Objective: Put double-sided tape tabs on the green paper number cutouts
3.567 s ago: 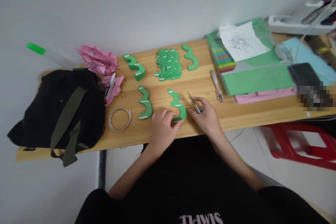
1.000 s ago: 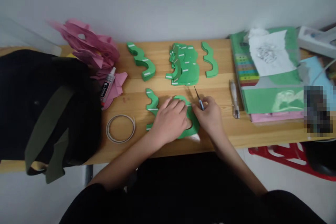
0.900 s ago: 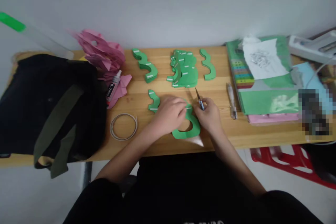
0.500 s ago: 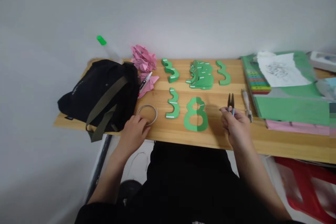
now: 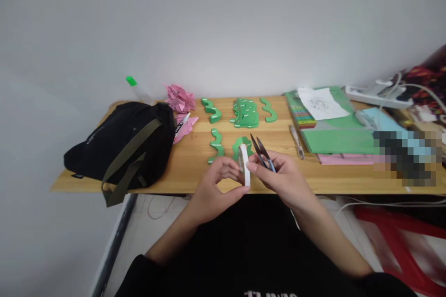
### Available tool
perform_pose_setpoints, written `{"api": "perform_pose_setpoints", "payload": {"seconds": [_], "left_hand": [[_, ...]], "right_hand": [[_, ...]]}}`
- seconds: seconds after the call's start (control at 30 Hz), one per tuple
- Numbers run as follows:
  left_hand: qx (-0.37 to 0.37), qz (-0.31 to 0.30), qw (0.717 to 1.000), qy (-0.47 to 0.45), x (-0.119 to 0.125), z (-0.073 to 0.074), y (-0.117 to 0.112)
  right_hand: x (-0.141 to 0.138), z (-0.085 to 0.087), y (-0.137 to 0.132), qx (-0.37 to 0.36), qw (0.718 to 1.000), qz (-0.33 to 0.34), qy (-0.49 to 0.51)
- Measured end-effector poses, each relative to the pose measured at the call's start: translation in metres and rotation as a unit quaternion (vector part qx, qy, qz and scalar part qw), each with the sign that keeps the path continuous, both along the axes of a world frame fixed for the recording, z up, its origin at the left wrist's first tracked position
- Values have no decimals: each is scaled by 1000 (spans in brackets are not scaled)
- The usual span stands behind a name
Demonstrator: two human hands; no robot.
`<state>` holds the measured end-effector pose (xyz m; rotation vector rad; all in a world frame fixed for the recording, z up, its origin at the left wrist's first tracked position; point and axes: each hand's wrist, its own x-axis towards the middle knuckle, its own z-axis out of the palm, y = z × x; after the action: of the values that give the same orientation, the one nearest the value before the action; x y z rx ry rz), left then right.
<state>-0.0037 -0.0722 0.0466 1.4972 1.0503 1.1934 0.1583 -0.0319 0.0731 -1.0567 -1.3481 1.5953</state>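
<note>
We pinch the tape roll upright in our left hand's closed grip over the surface's near edge, so our right hand, its grip closed on the snips, can finger its rim.

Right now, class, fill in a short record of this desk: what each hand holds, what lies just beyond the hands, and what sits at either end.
Left hand: grip shut on the white tape roll, held on edge
Right hand: holds thread snips, blades apart, fingertips at the tape roll
Beyond the hands: green paper cutout, partly hidden; green wavy piece
Left end: black bag
Right end: green sheets, pen
Surface: wooden table
</note>
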Motion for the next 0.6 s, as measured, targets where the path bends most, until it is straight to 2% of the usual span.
{"api": "perform_pose_setpoints", "payload": {"seconds": [0.1,0.2,0.33,0.47,0.6], "left_hand": [[-64,-26,993,-92,5,4,9],[-97,-47,990,-92,6,8,14],[-103,-69,989,-79,7,10,16],[-125,-82,983,-103,6,11,20],[-174,-78,972,-139,5,15,26]], "right_hand": [[5,2,-1,-5,1000,3,7],[7,3,-1,-14,1000,-1,4],[6,-1,1,-9,1000,4,-6],[11,-7,6,46,998,-15,-26],[27,-10,15,107,991,-43,-73]]}}
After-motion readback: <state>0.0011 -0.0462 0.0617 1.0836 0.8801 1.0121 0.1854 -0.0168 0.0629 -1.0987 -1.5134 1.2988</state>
